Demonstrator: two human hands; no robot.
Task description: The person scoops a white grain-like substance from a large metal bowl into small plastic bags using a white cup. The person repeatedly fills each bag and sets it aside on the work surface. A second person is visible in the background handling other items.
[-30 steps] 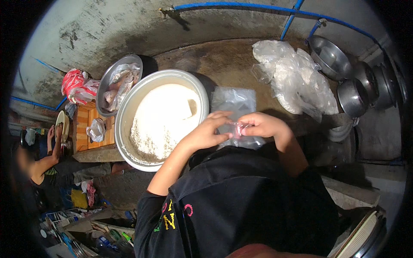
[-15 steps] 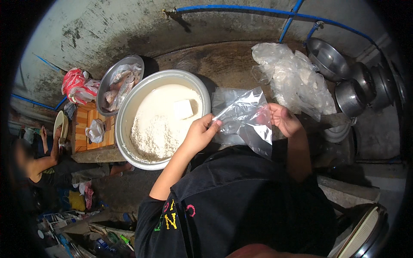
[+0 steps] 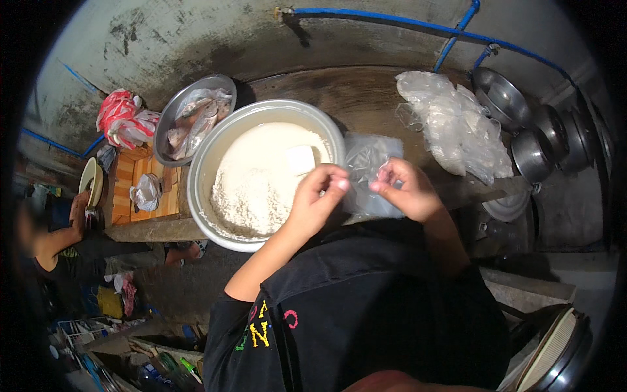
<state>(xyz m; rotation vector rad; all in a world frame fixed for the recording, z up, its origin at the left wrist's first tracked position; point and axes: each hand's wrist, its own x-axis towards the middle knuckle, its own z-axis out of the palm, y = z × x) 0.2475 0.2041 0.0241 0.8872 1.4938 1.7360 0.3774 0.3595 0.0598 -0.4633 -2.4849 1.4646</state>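
My left hand (image 3: 319, 199) is at the right rim of a large grey basin (image 3: 198, 215), thumb and fingertips pinched together. Facing it, my right hand (image 3: 408, 189) is also pinched. A thin clear plastic bag (image 3: 367, 163) spans the gap between them, its edges hard to make out against the flat stack of clear plastic bags (image 3: 385, 208) beneath. Inside the basin, white powder or grain (image 3: 245, 202) lies heaped against a smoother pale surface. A white squarish scoop or container (image 3: 300, 160) rests in it, close beyond my left hand.
Filled clear bags (image 3: 450, 127) lie on the wooden counter (image 3: 307, 85), with metal pots (image 3: 532, 153) to their right. A metal bowl of fish (image 3: 199, 124), a red-and-white bag (image 3: 124, 121) and a wooden crate (image 3: 124, 202) stand left. Another person's arm (image 3: 65, 238) holds a pale basin (image 3: 91, 183).
My hands have drawn closer together, the right one moving left. The shiny bag spread between them no longer shows as a broad sheet. The view has shifted slightly.
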